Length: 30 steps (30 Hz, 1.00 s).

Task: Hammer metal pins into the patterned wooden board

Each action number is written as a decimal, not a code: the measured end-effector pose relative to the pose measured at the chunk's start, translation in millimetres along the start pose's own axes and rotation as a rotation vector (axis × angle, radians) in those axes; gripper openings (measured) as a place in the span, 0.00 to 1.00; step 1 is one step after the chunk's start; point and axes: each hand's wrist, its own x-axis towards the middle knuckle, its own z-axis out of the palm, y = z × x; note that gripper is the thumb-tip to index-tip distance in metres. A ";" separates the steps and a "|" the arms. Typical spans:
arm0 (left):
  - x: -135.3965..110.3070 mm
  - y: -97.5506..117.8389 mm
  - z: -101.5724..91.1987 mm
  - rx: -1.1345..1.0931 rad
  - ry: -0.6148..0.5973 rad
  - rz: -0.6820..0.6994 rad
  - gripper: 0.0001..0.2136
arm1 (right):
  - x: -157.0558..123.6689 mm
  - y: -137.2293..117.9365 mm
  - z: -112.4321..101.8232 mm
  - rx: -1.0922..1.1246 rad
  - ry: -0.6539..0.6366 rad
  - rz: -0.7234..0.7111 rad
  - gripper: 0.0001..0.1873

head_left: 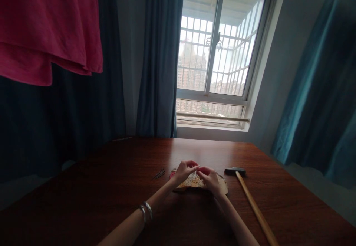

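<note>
My left hand (187,170) and my right hand (209,178) meet fingertip to fingertip, both pinched closed. Whatever sits between the fingers is too small to make out. Just below them on the table lies a flat, pale tan piece (223,185) with a curved outline. Dark specks or holes dot its middle, its left end is pinkish red, and small dark marks run along its far right edge. My hands hide part of it. A few thin dark metal rods, perhaps nails (159,174), rest left of the piece.
A hammer (254,205) with a long wooden handle lies right of my hands, its head away from me. The brown wooden table (125,201) reaches toward the window (213,53). A pink cloth (50,30) hangs at upper left, and blue curtains (158,60) flank the window.
</note>
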 end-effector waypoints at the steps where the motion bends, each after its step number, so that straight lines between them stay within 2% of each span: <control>1: 1.2 0.0 -2.7 0.029 0.036 0.011 0.15 | 2.8 1.8 -1.5 -0.012 0.013 -0.008 0.17; 3: 4.4 -4.7 -8.2 0.057 0.111 0.017 0.15 | 10.1 6.4 -4.9 -0.041 0.037 -0.028 0.16; 6: 8.4 -22.4 -13.3 0.038 0.173 -0.009 0.15 | 21.9 15.0 -8.2 -0.092 0.052 -0.064 0.15; 10: 8.8 -48.4 -11.6 -0.003 0.134 -0.080 0.18 | 30.2 27.5 -6.0 -0.162 0.038 -0.095 0.13; 13: 7.3 -58.0 -7.6 -0.003 0.095 -0.120 0.18 | 29.2 34.0 -2.8 -0.203 0.034 -0.117 0.10; 23: 6.3 -60.7 -4.3 0.030 0.088 -0.166 0.17 | 20.4 30.6 1.3 -0.286 0.025 -0.172 0.09; 30: 4.3 -56.3 -5.3 0.061 0.081 -0.137 0.16 | 18.4 32.4 3.3 -0.372 0.039 -0.192 0.08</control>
